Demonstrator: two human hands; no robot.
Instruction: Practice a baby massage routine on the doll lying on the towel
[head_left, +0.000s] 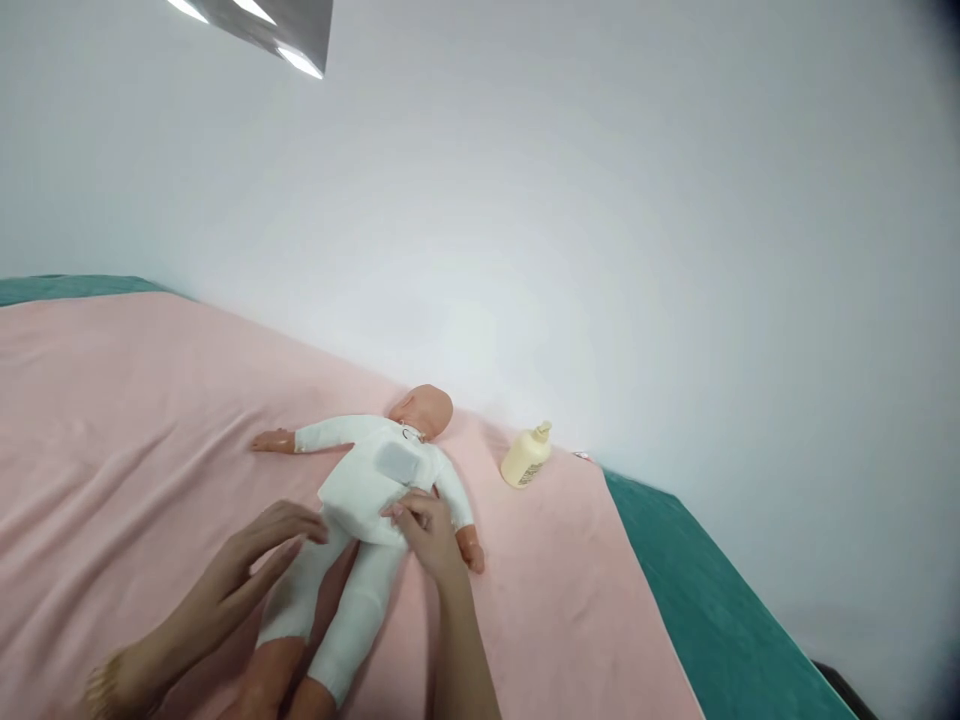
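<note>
Baby doll (360, 590): lies stretched out in the lower centre of the frame, head (431, 408) towards the wall (570, 230), one arm out to the left.
White top (360, 490): on the doll's torso, with a grey patch (397, 462).
Right grip (426, 528): I seem to be pinching the top's lower edge.
Left grip (289, 530): fingers apart, holding nothing, beside the doll's leg; whether it touches cloth I cannot tell.
Handling in hand: I judge it to be working the top's hem; this calls for a light pinch and a steady second hand.
Pump bottle (526, 460): yellow, upright, right of the doll.
Pink blanket (570, 590): beneath both, over a green cover (697, 560) at right.
</note>
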